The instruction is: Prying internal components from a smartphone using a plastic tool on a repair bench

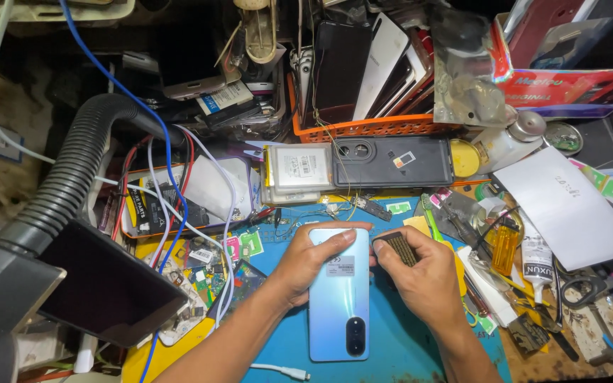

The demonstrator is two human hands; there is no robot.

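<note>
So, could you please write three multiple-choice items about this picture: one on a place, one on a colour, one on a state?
1. Where does the phone lie?
A. on the blue mat
B. in the orange basket
C. on the white paper

2. What colour is the phone's back?
A. red
B. light blue
C. black

3. How does the phone lie?
A. screen up
B. standing on its edge
C. back up, with the camera toward the person

Answers:
1 A: the blue mat shows all around the phone.
2 B: its back is a pale, glossy blue under the left hand.
3 C: the camera module faces up at the near end, while the right hand holds a small dark ribbed piece beside it.
</note>
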